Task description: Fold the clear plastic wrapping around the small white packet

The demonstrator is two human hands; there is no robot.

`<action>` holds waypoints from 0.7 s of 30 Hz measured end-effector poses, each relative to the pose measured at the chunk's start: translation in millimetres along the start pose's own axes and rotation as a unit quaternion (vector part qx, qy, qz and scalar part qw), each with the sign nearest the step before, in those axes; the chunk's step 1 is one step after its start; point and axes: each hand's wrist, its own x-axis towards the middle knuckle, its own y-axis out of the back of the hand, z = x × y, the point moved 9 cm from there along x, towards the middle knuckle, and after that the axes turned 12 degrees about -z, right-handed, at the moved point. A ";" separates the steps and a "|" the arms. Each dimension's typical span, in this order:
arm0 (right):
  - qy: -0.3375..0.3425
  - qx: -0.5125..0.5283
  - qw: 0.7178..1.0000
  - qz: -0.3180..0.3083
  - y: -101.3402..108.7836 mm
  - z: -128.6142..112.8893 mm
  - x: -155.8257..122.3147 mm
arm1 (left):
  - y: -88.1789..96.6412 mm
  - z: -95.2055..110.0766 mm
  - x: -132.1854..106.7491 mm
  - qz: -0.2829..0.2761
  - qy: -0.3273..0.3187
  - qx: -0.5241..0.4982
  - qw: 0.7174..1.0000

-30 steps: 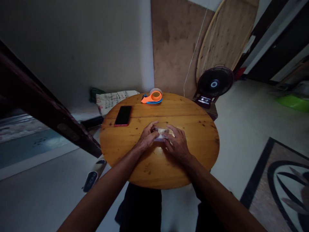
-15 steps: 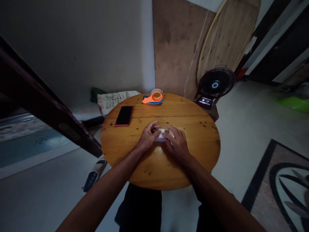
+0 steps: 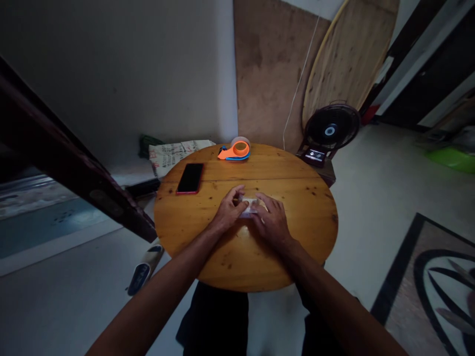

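Note:
A small whitish, shiny box-like packet (image 3: 249, 205) is between my hands above the middle of the round wooden table (image 3: 222, 252). My left hand (image 3: 230, 207) grips its left side, with the thumb on the top face. From the right, my right hand (image 3: 271, 217) holds the other end, thumb and fingers bent around it. The fingers cover much of the packet, and its exact kind does not show. Farther back on the table lies an orange and blue tape dispenser (image 3: 237, 150) with a roll of tape in it.
A phone with a red edge (image 3: 190, 178) lies at the table's back left. Behind the table at right stands a black fan (image 3: 330, 129). A shoe (image 3: 144, 269) is on the floor at left. A printed sack (image 3: 178, 154) sits by the wall.
My right thumb has shifted slightly on the packet. Both hands stay around it in nearly the same place.

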 end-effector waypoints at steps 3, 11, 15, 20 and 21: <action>-0.021 0.042 0.999 0.024 4.6 7.0 -1.4 | -0.4 -3.3 1.2 -0.002 0.000 -0.017 1.000; -0.012 0.012 1.000 -0.011 -2.1 6.4 -0.7 | -2.3 -4.3 1.1 0.009 0.010 -0.062 0.998; -0.030 0.034 0.999 -0.012 -3.4 10.4 -1.0 | 0.5 -7.6 1.0 0.024 0.027 -0.145 0.989; -0.045 0.059 0.997 -0.014 -2.5 12.6 -0.2 | 2.7 -6.4 0.7 0.032 0.018 -0.172 0.984; -0.046 0.063 0.997 -0.016 -2.6 12.8 0.0 | 2.4 -5.4 0.6 0.029 0.012 -0.170 0.985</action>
